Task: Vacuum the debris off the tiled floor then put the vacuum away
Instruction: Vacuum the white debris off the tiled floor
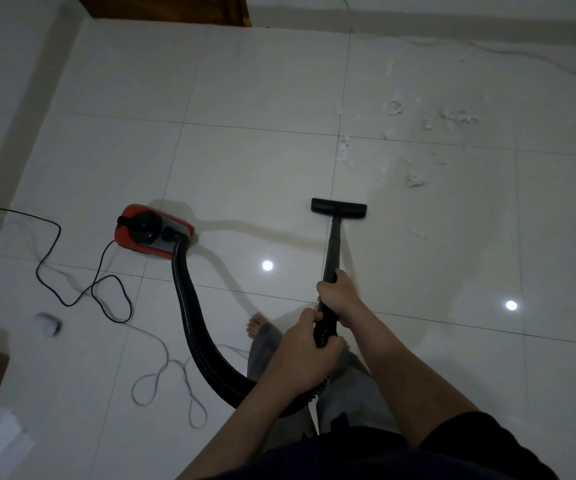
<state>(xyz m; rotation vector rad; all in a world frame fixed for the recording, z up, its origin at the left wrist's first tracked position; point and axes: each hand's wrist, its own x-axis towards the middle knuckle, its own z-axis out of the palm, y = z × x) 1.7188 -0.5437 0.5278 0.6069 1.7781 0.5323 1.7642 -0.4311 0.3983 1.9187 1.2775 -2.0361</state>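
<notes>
**Floor nozzle set down short of the debris; both hands on the wand**

The white debris (414,147) lies scattered over the tiled floor (245,98) in the upper right of the view, in small shreds and clumps spread across several tiles. One clump sits nearest the nozzle, up and to its right; a few thin shreds lie to the right of the wand.

The black floor nozzle (339,209) rests flat on the tiles, near the debris but apart from it. The black wand (333,251) runs from the nozzle back toward the person.

The right hand (338,297) is closed around the wand at its lower end. The left hand (309,344) is closed around the ribbed hose cuff just behind it, the two hands nearly touching.

The black corrugated hose (189,313) loops from the hands down and left, then up to the red vacuum body (153,232), which stands on the floor well to the left of the nozzle. A black power cord (72,296) trails in loose curves from the body toward the left edge. A lighter cord (162,379) lies looped on the tiles below it.

One bare foot (257,325) shows beside the hose. A brown wooden door (165,10) stands at the top edge.
</notes>
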